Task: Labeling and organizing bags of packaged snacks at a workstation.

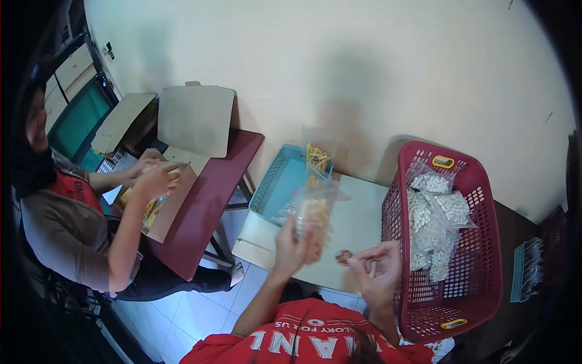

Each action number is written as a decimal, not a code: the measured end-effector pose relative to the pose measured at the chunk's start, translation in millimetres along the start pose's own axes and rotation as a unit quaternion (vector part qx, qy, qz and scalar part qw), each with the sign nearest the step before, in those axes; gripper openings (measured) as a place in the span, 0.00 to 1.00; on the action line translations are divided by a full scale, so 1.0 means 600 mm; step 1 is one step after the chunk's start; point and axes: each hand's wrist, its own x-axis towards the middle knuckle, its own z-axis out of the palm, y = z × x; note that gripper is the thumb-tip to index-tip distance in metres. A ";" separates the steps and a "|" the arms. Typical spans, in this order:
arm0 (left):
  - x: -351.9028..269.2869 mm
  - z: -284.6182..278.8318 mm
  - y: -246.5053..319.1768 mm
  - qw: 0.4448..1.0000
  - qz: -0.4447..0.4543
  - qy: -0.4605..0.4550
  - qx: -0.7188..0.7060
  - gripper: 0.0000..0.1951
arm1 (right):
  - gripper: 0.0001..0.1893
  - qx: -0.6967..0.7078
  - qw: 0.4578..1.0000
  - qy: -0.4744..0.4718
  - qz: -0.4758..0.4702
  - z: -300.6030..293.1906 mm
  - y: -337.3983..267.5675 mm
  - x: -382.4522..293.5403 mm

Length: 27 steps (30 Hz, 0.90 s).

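Observation:
My left hand (291,248) grips a clear plastic bag of pale snack pieces (314,223), raised above the white tabletop (359,204). Between the thumb and fingertips of my right hand (376,268) is a small round sticker (344,257) with a printed picture. The sticker is apart from the bag, to its right. Behind the bag, a clear bag of yellow stick-shaped snacks (317,157) leans at a light blue plastic basket (277,182). The bag in my left hand partly hides that basket.
At right stands a tall maroon perforated basket (489,255) holding several bags of white pieces (432,218). A co-worker (77,227) at left reaches into a cardboard box (175,204) on a maroon table (213,186). A small rack of packets (529,268) lies far right.

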 end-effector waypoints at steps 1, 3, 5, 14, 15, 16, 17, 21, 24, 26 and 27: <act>0.005 -0.011 -0.015 0.996 -0.079 0.029 -0.009 0.13 | 0.20 -0.012 1.000 0.016 -0.021 -0.006 -0.012 0.002; 0.018 -0.029 -0.003 0.984 -0.096 0.053 -0.143 0.14 | 0.20 0.044 0.999 0.018 -0.007 -0.018 -0.025 0.011; 0.019 -0.044 0.007 0.931 -0.131 0.043 -0.337 0.18 | 0.19 0.172 0.985 -0.015 0.028 -0.015 -0.039 0.023; 0.010 -0.033 0.057 0.945 -0.115 -0.051 -0.304 0.22 | 0.19 0.243 0.951 -0.089 0.166 0.049 0.000 0.039; 0.009 -0.035 0.055 0.946 -0.107 -0.061 -0.299 0.22 | 0.19 0.238 0.954 -0.085 0.163 0.053 0.002 0.039; 0.009 -0.037 0.054 0.948 -0.100 -0.072 -0.295 0.22 | 0.18 0.232 0.956 -0.080 0.161 0.057 0.003 0.038; 0.011 -0.039 0.055 0.950 -0.095 -0.080 -0.285 0.22 | 0.18 0.232 0.956 -0.080 0.162 0.060 0.004 0.038; 0.009 -0.043 0.050 0.954 -0.068 -0.099 -0.275 0.19 | 0.18 0.197 0.966 -0.074 0.149 0.073 0.006 0.038; 0.007 -0.044 0.041 0.962 -0.050 -0.088 -0.253 0.18 | 0.18 0.169 0.974 -0.067 0.135 0.080 0.013 0.037; 0.005 -0.047 0.039 0.950 -0.073 -0.093 -0.289 0.18 | 0.18 0.151 0.979 -0.063 0.124 0.083 0.016 0.036; 0.005 -0.049 0.039 0.936 -0.095 -0.095 -0.325 0.19 | 0.18 0.141 0.980 -0.059 0.127 0.084 0.016 0.038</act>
